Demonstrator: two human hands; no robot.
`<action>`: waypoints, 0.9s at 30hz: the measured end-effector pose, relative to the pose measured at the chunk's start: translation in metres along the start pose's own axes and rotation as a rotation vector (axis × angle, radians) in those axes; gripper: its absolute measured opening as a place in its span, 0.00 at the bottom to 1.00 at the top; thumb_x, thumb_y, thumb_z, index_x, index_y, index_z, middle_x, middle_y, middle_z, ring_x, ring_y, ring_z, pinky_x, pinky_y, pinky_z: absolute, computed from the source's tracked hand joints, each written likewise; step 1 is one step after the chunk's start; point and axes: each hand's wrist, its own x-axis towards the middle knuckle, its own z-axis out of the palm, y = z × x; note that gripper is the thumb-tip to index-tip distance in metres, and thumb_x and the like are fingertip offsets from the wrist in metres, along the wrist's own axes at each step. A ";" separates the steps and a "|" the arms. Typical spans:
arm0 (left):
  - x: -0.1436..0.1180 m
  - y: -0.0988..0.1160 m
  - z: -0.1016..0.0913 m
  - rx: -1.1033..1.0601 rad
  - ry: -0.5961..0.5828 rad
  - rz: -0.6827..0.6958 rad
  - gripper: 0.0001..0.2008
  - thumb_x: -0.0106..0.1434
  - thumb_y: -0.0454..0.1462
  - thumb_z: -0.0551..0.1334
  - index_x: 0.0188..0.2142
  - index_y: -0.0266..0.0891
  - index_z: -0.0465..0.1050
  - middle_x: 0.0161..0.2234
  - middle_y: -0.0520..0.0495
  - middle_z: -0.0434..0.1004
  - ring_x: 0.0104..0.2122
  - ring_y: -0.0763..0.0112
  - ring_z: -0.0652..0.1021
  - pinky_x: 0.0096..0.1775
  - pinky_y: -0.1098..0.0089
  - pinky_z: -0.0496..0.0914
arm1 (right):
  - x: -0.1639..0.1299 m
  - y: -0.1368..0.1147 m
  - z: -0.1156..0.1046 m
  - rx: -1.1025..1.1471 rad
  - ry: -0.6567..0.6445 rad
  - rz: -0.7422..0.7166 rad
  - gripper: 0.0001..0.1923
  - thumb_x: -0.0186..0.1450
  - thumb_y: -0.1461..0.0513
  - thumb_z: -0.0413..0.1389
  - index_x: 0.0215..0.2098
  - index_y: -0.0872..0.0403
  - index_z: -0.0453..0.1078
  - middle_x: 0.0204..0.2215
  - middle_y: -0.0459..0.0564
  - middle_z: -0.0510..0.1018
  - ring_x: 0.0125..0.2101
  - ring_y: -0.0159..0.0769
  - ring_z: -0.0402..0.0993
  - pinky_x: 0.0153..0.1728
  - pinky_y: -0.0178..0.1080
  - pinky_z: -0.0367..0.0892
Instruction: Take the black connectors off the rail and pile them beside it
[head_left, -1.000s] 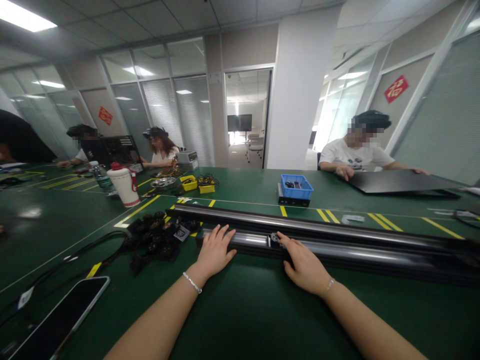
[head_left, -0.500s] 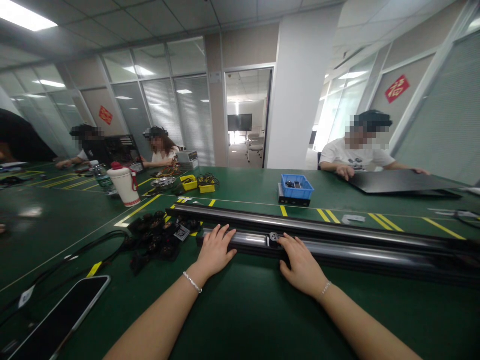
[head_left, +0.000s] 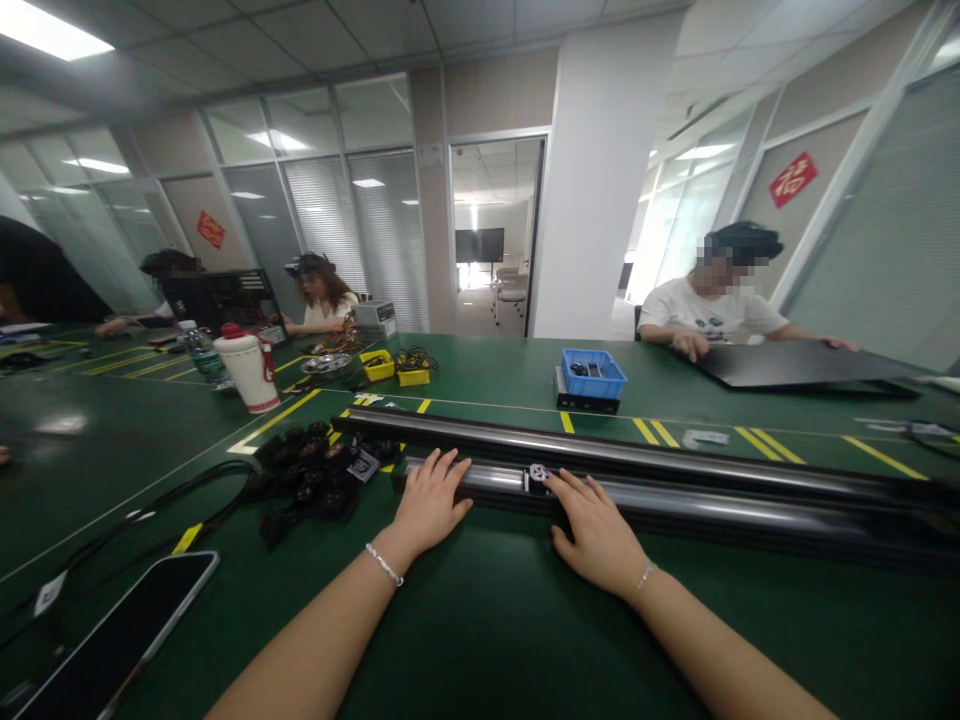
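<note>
A long dark rail with a shiny top lies across the green table in front of me. Flat on its left end rests my left hand, fingers spread. A small dark block with a round black-and-white marker sits on the rail between my hands. My right hand lies over the rail just right of this block, its fingertips touching the block, fingers stretched and thumb apart. The block's right part is hidden under those fingers. Behind runs a second long rail, roughly parallel.
Left of the rails lie a heap of black parts, cables and a phone. Further back stand a white cup, yellow trays and a blue basket. Across the table a person holds a black panel.
My right hand and the marked block have shifted slightly left along the rail, toward my left hand. My left hand has stayed in place.
</note>
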 end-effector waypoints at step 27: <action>0.000 0.003 -0.004 0.004 -0.037 -0.017 0.29 0.59 0.47 0.56 0.59 0.50 0.52 0.62 0.49 0.51 0.60 0.56 0.52 0.56 0.54 0.52 | 0.008 -0.009 -0.003 -0.015 -0.084 -0.051 0.34 0.54 0.64 0.47 0.60 0.55 0.52 0.58 0.52 0.60 0.59 0.43 0.50 0.55 0.48 0.51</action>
